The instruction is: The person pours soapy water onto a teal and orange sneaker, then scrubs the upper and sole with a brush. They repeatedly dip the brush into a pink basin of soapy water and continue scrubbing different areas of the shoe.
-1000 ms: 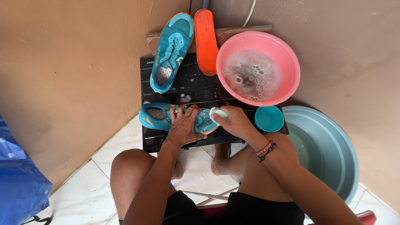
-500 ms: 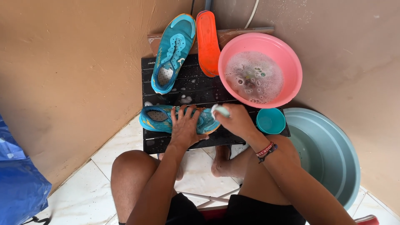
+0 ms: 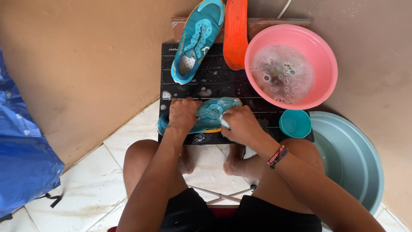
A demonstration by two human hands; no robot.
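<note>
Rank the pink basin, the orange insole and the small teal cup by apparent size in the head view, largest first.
1. pink basin
2. orange insole
3. small teal cup

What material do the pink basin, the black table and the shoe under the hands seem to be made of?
The pink basin looks like smooth moulded plastic: even colour, a soft sheen and a thin rolled rim. The black table seems to be coated metal or plastic slats, glossy where wet; I cannot tell which. The teal shoe, held by the left hand and right hand, looks like woven fabric with a dull, textured surface.
</note>
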